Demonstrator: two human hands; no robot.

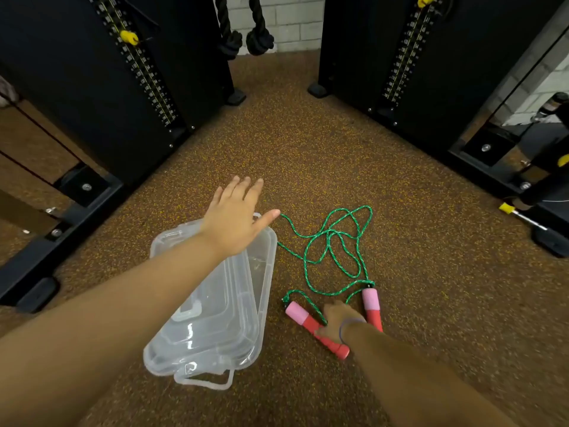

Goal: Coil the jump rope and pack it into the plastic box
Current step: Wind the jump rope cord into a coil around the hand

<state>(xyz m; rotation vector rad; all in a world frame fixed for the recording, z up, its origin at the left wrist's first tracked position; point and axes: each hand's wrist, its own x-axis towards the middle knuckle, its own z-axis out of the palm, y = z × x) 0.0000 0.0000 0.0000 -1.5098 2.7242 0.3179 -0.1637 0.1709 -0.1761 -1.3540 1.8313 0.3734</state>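
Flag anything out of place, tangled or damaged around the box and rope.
Nothing damaged or spilled. The green jump rope lies in loose, crossing loops on the floor beside the clear plastic box, not yet coiled.

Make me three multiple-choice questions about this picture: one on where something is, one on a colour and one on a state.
1. Where is the plastic box relative to the jump rope?
A) to its left B) to its right C) on top of it
2. What colour is the cord?
A) blue B) green C) white
3. How is the left hand?
A) clenched in a fist B) open, fingers straight C) gripping a handle

Answers:
1 A, the box lies left of the cord on the floor.
2 B, the cord is green, while the handles are pink and red.
3 B, its fingers are straight above the box's far end.
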